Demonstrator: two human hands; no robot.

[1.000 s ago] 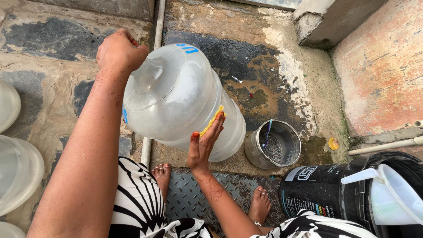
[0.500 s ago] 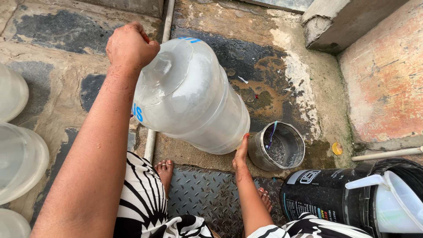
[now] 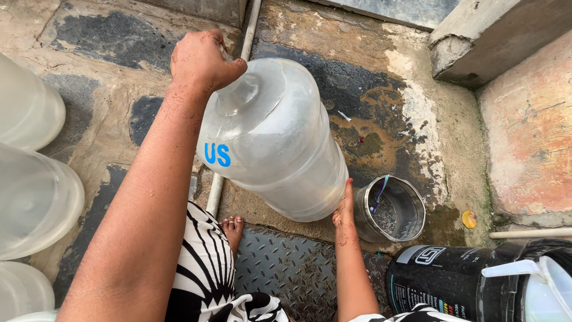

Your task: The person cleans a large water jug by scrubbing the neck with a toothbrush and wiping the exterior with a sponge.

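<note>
Left hand: the left hand (image 3: 202,62) is gripping the neck of the big clear water jug (image 3: 274,140), its fingers (image 3: 229,70) curled tight around the top so the mouth is hidden under them.
Right hand: the right hand (image 3: 344,206) is pressing flat against the jug's base end, fingers held together and pointing up along the rim; a second ago this hand was spread wide on the jug's side, so it has been sliding down to the bottom edge.
Jug: it is hanging tilted between the two sets of fingers, neck end up by the left fingers, base end low by the right fingers, above the wet stone floor (image 3: 369,113); compared with a second ago it is being tipped more steeply, which suggests it is being swung or turned rather than set down.
Beside the right fingers: a small metal tin (image 3: 390,209) is sitting just beside them on the floor, apart from the jug.
Below the right fingers: a black bucket (image 3: 441,283) is standing near the wrist.
Beyond the left forearm: more clear jugs (image 3: 33,197) are lying well apart from the fingers.
Under the jug: a thin pipe (image 3: 217,191) is running along the floor, with a bare foot (image 3: 232,229) near it on a ridged metal plate (image 3: 286,268).
</note>
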